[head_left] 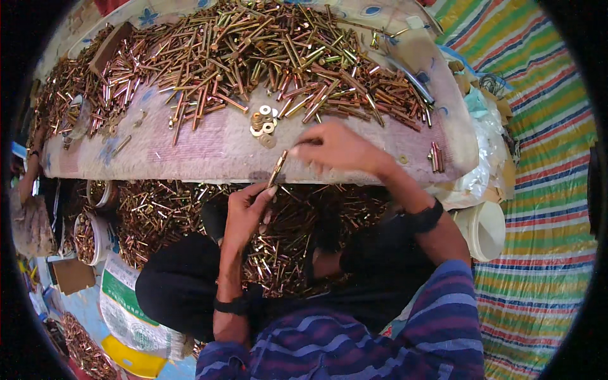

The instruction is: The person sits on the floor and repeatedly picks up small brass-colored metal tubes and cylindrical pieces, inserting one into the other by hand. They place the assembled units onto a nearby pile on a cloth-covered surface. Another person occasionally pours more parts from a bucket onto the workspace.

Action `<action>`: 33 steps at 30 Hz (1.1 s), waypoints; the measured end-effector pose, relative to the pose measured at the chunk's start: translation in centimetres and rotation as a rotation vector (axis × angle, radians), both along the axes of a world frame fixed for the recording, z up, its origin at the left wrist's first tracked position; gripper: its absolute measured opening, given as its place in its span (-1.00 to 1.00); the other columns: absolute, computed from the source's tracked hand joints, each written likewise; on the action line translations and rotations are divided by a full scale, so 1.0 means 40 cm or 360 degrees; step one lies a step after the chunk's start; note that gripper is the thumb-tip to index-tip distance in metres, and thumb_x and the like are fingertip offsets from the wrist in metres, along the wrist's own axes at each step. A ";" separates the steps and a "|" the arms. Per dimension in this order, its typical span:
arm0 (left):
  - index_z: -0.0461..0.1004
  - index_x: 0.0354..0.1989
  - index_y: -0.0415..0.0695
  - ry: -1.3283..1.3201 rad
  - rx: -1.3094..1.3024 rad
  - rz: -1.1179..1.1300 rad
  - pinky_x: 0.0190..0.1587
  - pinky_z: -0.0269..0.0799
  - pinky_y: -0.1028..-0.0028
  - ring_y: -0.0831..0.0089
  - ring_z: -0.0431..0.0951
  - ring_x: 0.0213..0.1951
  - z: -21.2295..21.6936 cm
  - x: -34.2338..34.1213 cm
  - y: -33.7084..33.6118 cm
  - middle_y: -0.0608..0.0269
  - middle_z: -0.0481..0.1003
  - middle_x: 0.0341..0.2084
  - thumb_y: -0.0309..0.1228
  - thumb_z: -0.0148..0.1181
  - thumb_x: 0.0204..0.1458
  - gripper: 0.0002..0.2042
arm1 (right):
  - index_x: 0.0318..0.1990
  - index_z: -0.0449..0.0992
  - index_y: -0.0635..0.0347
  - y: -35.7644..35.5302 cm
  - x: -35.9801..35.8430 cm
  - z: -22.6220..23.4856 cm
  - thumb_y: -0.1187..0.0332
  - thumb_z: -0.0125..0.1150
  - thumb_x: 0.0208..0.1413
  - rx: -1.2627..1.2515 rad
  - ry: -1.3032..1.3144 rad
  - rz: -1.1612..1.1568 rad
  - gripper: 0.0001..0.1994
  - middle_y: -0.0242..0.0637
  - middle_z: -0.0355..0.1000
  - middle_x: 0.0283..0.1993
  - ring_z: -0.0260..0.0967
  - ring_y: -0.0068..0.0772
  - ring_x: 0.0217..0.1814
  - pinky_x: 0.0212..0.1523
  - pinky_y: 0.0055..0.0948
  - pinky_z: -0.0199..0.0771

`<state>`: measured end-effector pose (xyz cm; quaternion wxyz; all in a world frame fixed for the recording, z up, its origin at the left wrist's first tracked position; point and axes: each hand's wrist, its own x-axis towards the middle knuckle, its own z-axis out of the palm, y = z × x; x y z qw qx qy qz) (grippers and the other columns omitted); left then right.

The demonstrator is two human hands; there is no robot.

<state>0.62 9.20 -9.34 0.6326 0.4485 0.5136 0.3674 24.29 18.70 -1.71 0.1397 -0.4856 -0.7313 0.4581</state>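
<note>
My left hand (247, 212) pinches a gold-coloured expansion bolt (277, 168) between thumb and fingers, tilted upward over the near edge of the padded table. Beside its upper end is my right hand (339, 149), slightly blurred, with thumb and fingers drawn together. Whatever it may hold is too small to make out. Just beyond the bolt lies a small pile of round washers (263, 123). A large heap of brass-coloured bolts and sleeves (234, 50) covers the far part of the table (209, 149).
Several bolts (437, 157) stand grouped at the table's right. More metal parts (158, 215) lie below, around my legs. White buckets (484, 231) flank me on both sides. At lower left are a white-green sack (130, 304) and another person's arm (30, 177). Striped sheeting (538, 190) spreads to the right.
</note>
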 end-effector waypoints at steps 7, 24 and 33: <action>0.58 -0.27 -0.24 0.0003 0.0019 0.0021 -0.72 0.10 0.57 0.67 0.26 -0.79 -0.009 0.007 0.003 0.41 0.36 -0.78 -0.33 0.19 0.27 -0.79 | -0.12 0.65 0.23 0.072 0.188 0.006 0.23 0.28 0.02 0.0808 -0.0904 0.0058 -0.68 -0.03 0.60 -0.18 0.54 0.03 -0.09 -0.02 -0.14 0.52; 0.58 -0.21 -0.28 0.0106 0.0539 0.0070 -0.60 0.36 0.39 0.55 0.38 -0.68 -0.114 0.016 0.008 0.29 0.40 -0.70 -0.30 0.21 0.23 -0.75 | -0.65 0.39 0.31 0.171 0.352 -0.218 0.40 0.28 -0.26 0.1278 -0.0801 0.0197 -0.80 0.06 0.30 -0.61 0.30 0.06 -0.57 -0.47 0.02 0.22; 0.45 -0.41 -0.36 -0.0022 0.0819 0.0200 -0.62 0.32 0.32 0.43 0.41 -0.68 -0.155 0.013 0.017 0.18 0.37 -0.59 -0.44 0.19 0.16 -0.80 | -0.49 0.42 0.40 0.185 0.363 -0.228 0.45 0.21 -0.18 0.1018 -0.0651 -0.0076 -0.84 0.04 0.36 -0.47 0.38 -0.08 -0.39 -0.33 -0.11 0.31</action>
